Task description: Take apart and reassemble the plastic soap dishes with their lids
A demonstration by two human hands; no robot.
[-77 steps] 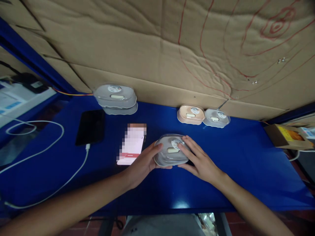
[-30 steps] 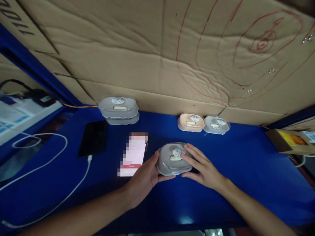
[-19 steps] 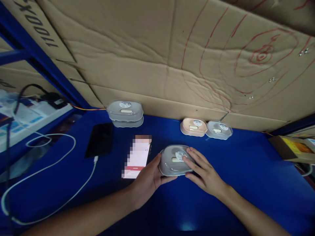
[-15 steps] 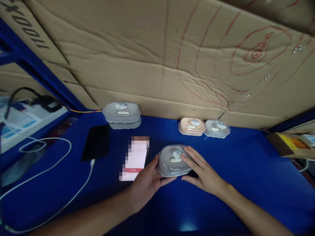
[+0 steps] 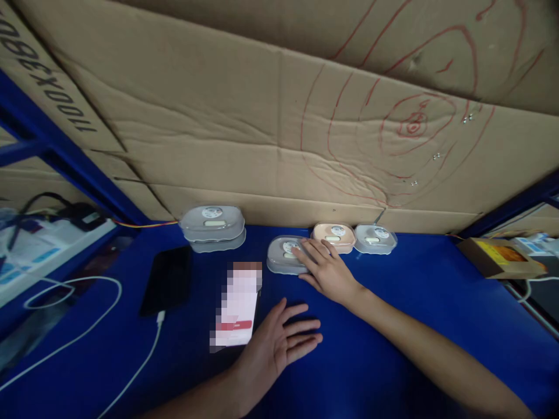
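Note:
A grey rounded plastic box with a clear cover, a round white sticker and a pale oblong piece on top (image 5: pixel 279 251) sits on the blue tabletop near the back. My right hand (image 5: pixel 332 273) grips its right end, fingers over the top and thumb low at the front. Behind that hand, close to its fingers, is a similar peach box (image 5: pixel 343 234). To the right of it stands another grey box (image 5: pixel 376 240). My left hand (image 5: pixel 279 337) is open and holds nothing, its fingers spread above the table beside a lit phone (image 5: pixel 238 302) with a blurred screen.
Two stacked grey boxes (image 5: pixel 213 228) stand at the back left against the cardboard wall (image 5: pixel 196 116). A dark phone (image 5: pixel 166 280) lies in front of them, with a white cable (image 5: pixel 144 364) plugged in. A power strip (image 5: pixel 56 256) lies left, a cardboard box (image 5: pixel 502 259) right.
The grey box has moved away from me, from between both hands to the back of the table beside the peach one. My left hand has let go and spread. The view has tilted up.

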